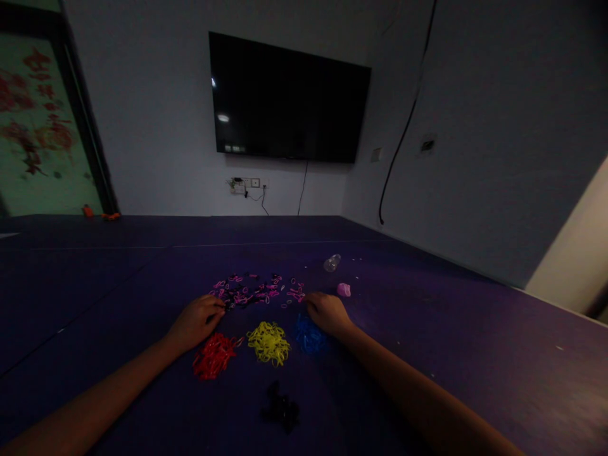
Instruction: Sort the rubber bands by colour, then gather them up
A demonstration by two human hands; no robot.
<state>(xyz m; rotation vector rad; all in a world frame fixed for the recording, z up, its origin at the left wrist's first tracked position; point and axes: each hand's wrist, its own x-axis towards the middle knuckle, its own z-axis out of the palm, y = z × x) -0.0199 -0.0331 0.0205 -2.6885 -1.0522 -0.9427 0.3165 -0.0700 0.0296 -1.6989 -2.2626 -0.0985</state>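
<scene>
On the dark purple surface, small pink and black bands [247, 293] lie scattered in a loose band. My left hand [197, 320] rests at their left end, fingers closed together by some black bands; what it holds, if anything, is too small to tell. At the right end, my right hand [327, 311] is closed with fingertips down beside pink bands, its grip hidden. A red pile [215, 356] lies below my left hand, a yellow pile [268, 343] sits between the hands, and a blue pile [310, 334] touches or adjoins my right hand. Nearest me is a black pile [281, 408].
A pink lump [344, 289] and a clear plastic object [332, 263] lie beyond my right hand. Small white specks dot the purple surface [427, 304]. A television [289, 98] hangs on the far wall, and a dark cable [403, 133] hangs at the right.
</scene>
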